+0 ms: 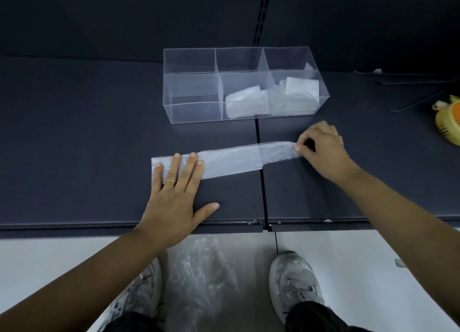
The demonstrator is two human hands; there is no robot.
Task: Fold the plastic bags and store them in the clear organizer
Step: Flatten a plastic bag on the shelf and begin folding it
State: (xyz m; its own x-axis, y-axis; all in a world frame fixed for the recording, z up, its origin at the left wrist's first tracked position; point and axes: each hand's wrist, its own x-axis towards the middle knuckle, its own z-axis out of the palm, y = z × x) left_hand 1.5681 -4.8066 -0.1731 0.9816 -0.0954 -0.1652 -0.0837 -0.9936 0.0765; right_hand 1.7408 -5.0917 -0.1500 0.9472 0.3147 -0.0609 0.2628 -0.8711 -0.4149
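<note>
A clear plastic bag (231,160), folded into a long narrow strip, lies across the dark shelf surface (74,137). My left hand (174,194) presses flat on the strip's left end with straight fingers. My right hand (321,150) pinches the strip's right end between thumb and fingertips. Behind the strip stands the clear organizer (191,82) with three compartments. Folded bags (246,101) lie in its middle compartment and more folded bags (298,90) in the right one. The left compartment holds nothing.
A loose heap of crumpled plastic bags (199,272) lies on the pale floor between my two grey shoes, below the shelf's front edge (99,226). A yellow and orange toy (449,119) sits at the right edge. A dark wall stands behind the organizer.
</note>
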